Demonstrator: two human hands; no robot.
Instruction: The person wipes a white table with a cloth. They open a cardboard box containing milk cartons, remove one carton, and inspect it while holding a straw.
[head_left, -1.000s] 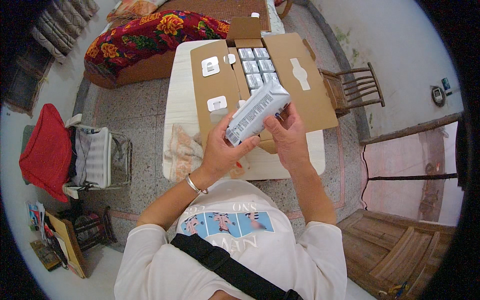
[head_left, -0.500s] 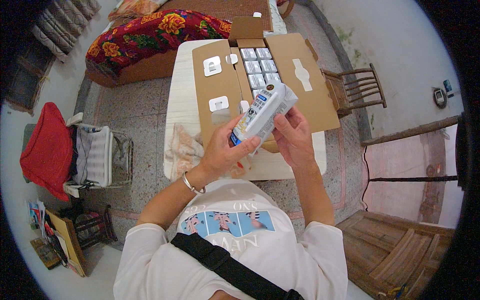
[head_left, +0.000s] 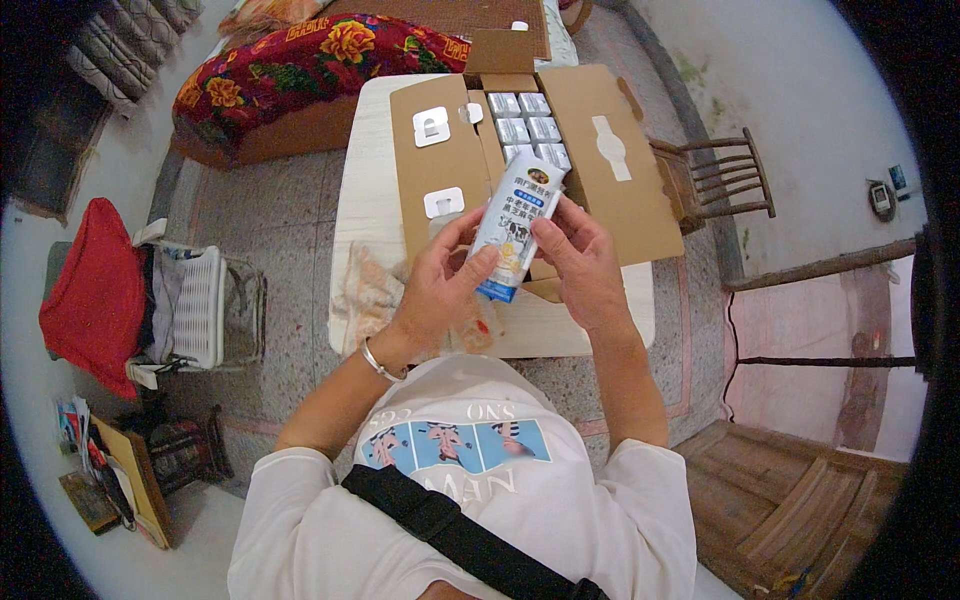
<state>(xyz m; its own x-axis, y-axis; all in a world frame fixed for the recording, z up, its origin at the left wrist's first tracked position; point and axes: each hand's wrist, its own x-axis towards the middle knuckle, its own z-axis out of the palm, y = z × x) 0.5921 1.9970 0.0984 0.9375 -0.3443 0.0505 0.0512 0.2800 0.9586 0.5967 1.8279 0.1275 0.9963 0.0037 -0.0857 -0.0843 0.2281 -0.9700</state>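
Note:
Between my two hands is a white and silver drink carton (head_left: 517, 222) with a blue lower edge and a cow picture on its face. My left hand (head_left: 445, 275) grips its left side near the bottom, thumb on the front. On its right side my right hand (head_left: 578, 258) is closed, with the thumb on the front face. Behind the carton an open cardboard box (head_left: 430, 170) lies on the table, flaps spread. Inside it, several like cartons (head_left: 528, 128) stand in rows; the held carton hides the nearer ones.
A white table (head_left: 367, 180) carries the box and a crumpled patterned cloth (head_left: 368, 295) at its near left. Behind is a bed with a red floral blanket (head_left: 320, 65). At right stands a wooden chair (head_left: 715, 180); at left, a white chair (head_left: 198, 310) with a red cloth.
The carton has turned from a slant to more upright, its printed front now facing me. Both hands have shifted their hold along its sides.

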